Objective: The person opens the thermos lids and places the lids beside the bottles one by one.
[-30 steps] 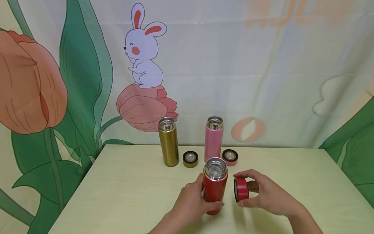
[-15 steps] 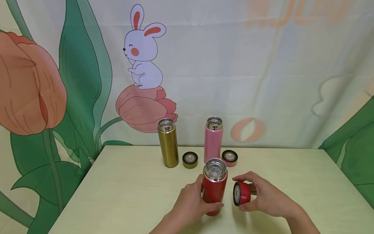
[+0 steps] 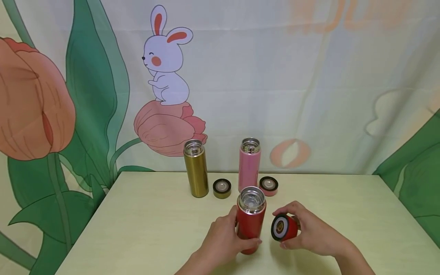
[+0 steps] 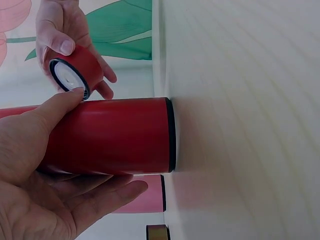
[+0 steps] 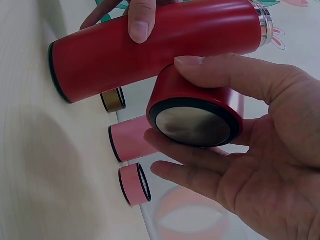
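A red thermos bottle [image 3: 252,223] stands upright and lidless on the table, its steel mouth facing up. My left hand [image 3: 223,236] grips its lower body, thumb across the near side and fingers behind. Just to the right, my right hand [image 3: 314,233] holds the red lid [image 3: 291,228] above the table between thumb and fingers. The lid is tipped on its side, its black-rimmed inner face turned left toward the head view. A gap separates lid and bottle. In the right wrist view, the lid's outer top [image 5: 192,126] is a shiny metal disc.
Behind stand a gold bottle [image 3: 196,172] and a pink bottle [image 3: 249,168], both lidless. A gold lid [image 3: 222,189] and a pink lid [image 3: 268,187] lie inner side up beside them. The table [image 3: 144,221] ends at a printed cloth backdrop [image 3: 261,76].
My right hand has turned the red lid, so its inner face shows more toward the head view. My left hand and the red bottle stay in place; the head view shifts slightly.
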### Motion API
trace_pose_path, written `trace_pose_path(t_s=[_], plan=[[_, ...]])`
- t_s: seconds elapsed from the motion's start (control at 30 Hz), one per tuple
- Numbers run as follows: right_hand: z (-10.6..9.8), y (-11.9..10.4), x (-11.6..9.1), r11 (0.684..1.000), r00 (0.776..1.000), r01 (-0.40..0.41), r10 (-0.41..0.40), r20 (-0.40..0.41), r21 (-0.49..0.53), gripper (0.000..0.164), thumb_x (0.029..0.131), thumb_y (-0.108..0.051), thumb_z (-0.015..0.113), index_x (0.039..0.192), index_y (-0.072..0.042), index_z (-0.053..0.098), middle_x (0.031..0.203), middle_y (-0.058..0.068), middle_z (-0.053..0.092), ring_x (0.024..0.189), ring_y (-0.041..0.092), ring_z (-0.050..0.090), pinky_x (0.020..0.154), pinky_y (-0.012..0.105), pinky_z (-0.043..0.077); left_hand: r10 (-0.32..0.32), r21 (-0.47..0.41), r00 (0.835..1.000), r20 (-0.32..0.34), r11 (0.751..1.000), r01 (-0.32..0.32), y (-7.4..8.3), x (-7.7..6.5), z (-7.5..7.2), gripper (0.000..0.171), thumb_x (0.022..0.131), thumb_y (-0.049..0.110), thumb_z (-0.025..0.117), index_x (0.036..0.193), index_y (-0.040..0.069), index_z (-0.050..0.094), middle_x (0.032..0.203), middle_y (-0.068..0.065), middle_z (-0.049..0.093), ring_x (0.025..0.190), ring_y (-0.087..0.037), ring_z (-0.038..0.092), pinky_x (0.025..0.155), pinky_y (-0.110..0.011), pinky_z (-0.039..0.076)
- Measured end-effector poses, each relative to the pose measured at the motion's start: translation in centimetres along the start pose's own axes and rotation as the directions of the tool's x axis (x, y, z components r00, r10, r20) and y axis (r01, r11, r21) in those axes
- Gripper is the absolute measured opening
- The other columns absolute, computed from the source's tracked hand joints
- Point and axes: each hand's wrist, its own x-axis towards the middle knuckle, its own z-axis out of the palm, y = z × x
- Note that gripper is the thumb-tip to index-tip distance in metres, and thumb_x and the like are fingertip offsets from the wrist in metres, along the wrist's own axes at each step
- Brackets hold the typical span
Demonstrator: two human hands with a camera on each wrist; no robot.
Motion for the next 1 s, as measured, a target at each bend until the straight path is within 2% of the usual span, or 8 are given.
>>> trace_pose_path(t_s=[0.2,0.37,0.5,0.63,0.8,1.0], plan=[[0.07,-0.04,-0.2,0.998,1.0,0.03,-0.029,0.011,-0.05,0.066,0.077,-0.025,0.092,0.132,-0.012,0.057,0.129,0.008,0.057,0.111,0.016,0.063,0.094,0.022,0.05,0.003,-0.002,1.0,0.002,1.0,-0.003,0.03,-0.01,-0.04,0.078,0.076,0.051,0.09,0.137,0.021,0.05,0.129,0.002,0.072,0.119,-0.021,0.069,0.102,-0.047,0.056],[-0.05,-0.33,-0.21,0.995,1.0,0.018,-0.018,-0.001,-0.1,0.068,0.074,-0.029,0.095,0.131,-0.017,0.059,0.129,0.002,0.063,0.121,0.025,0.06,0.098,0.023,0.048,0.017,-0.001,1.0,-0.003,1.0,-0.017,-0.03,-0.07,-0.04,0.078,0.076,0.052,0.09,0.136,0.02,0.051,0.129,0.0,0.072,0.12,-0.022,0.069,0.102,-0.048,0.056],[-0.21,-0.37,-0.2,0.996,1.0,0.013,-0.012,0.007,-0.089,0.069,0.072,-0.026,0.095,0.13,-0.016,0.06,0.127,0.003,0.066,0.121,0.028,0.06,0.096,0.022,0.049,0.048,0.026,0.999,-0.021,0.999,-0.047,-0.2,-0.13,0.01,0.077,0.076,0.054,0.089,0.134,0.021,0.052,0.124,0.001,0.074,0.115,-0.019,0.07,0.099,-0.044,0.057],[-0.29,-0.22,-0.28,0.997,0.999,0.029,-0.028,0.016,-0.077,0.067,0.072,-0.024,0.095,0.129,-0.015,0.06,0.123,0.002,0.068,0.118,0.021,0.062,0.098,0.021,0.046,0.068,0.044,0.997,-0.035,0.997,-0.067,-0.32,-0.15,0.07,0.075,0.076,0.054,0.089,0.133,0.021,0.052,0.12,0.002,0.075,0.112,-0.017,0.071,0.095,-0.041,0.057],[-0.27,-0.14,-0.39,0.996,0.998,0.06,-0.058,0.028,-0.067,0.065,0.072,-0.022,0.094,0.126,-0.015,0.06,0.119,0.0,0.069,0.116,0.014,0.062,0.102,0.021,0.042,0.066,0.042,0.997,-0.039,0.997,-0.064,-0.31,-0.21,0.09,0.075,0.076,0.054,0.089,0.132,0.021,0.052,0.119,0.002,0.075,0.111,-0.017,0.071,0.095,-0.042,0.057],[-0.21,-0.01,-0.37,0.996,0.998,0.062,-0.06,0.033,-0.062,0.065,0.071,-0.019,0.094,0.126,-0.014,0.058,0.115,0.0,0.069,0.111,0.012,0.063,0.101,0.021,0.041,0.054,0.03,0.998,-0.041,0.998,-0.052,-0.26,-0.19,0.19,0.075,0.076,0.053,0.09,0.133,0.022,0.052,0.12,0.003,0.075,0.112,-0.018,0.07,0.097,-0.043,0.057]])
